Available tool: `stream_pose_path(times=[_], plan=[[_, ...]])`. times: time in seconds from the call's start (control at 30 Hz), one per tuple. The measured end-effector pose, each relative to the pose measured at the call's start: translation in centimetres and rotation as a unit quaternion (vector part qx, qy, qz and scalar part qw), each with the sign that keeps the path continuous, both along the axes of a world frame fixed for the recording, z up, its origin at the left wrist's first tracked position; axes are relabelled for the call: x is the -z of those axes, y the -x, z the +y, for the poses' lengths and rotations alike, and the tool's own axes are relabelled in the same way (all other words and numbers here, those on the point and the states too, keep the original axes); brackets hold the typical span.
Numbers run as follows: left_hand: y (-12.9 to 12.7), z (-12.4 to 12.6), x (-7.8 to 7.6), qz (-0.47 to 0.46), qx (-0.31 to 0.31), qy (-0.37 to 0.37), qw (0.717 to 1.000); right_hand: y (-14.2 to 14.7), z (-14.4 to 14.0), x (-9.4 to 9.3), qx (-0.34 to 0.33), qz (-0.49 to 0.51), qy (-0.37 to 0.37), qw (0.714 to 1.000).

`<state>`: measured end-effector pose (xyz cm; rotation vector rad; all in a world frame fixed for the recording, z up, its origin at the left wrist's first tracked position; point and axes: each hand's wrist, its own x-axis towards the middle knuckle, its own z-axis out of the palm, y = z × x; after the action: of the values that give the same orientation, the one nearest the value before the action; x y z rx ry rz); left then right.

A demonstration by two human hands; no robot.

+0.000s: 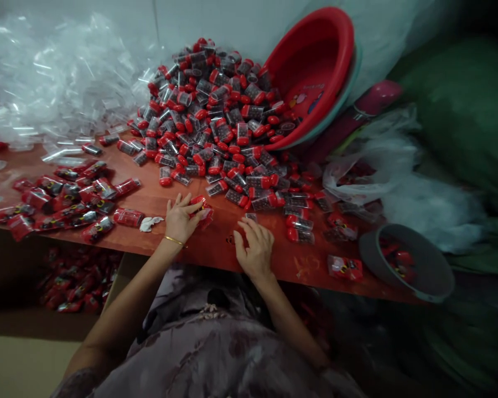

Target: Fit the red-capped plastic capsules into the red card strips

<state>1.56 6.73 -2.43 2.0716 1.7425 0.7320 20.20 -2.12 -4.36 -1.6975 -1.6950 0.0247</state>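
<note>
My left hand (180, 222) has its thumb and index finger on a shiny red printed packet (206, 214), with the other fingers spread. My right hand (255, 247) rests low over the red-brown tabletop (216, 246), fingers curved and thumb apart. At its fingertips lies a small clear plastic piece (251, 216), and a small dark ring (230, 239) is beside the thumb. Beyond both hands rises a large heap of small clear containers with red caps (216, 121). To the left, several wrapped red packets (66, 199) lie in a loose pile, near a crumpled white scrap (150, 223).
A red basin (336, 33) leans tilted behind the heap. Clear plastic sleeves (58, 72) are piled at the back left. A grey bowl (434, 268) with red pieces stands right, near a red packet (345, 267). Below the left edge, a box holds more red packets (77, 279).
</note>
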Motion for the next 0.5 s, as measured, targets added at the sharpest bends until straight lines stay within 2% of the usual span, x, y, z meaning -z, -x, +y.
stream_pose_path(times=[0.07,0.17,0.23,0.3,0.37,0.4,0.5], plan=[[-0.4,-0.7,-1.1,-0.028,0.016,-0.006,0.999,1.4,1.4,-0.9,-0.049,0.114,0.017,0.992],[-1.1,-1.9,-2.3,-0.071,0.045,-0.02,0.996,3.4,3.5,-1.8,-0.117,0.302,0.074,0.943],[-1.4,-2.6,-2.8,-0.132,0.032,-0.032,0.99,4.3,4.2,-2.1,-0.14,0.38,0.093,0.91],[-1.6,-3.1,-2.9,-0.237,-0.007,-0.011,0.971,4.9,4.2,-2.3,-0.139,0.411,0.084,0.897],[-1.8,-3.6,-2.8,-0.372,-0.034,0.081,0.924,5.1,3.7,-2.4,-0.128,0.418,0.07,0.897],[-2.0,-3.9,-2.6,-0.439,-0.039,0.147,0.886,5.1,3.4,-2.5,-0.122,0.417,0.067,0.898],[-2.5,-4.8,-2.3,-0.592,-0.066,0.315,0.739,4.9,2.9,-2.3,-0.091,0.417,0.062,0.902]])
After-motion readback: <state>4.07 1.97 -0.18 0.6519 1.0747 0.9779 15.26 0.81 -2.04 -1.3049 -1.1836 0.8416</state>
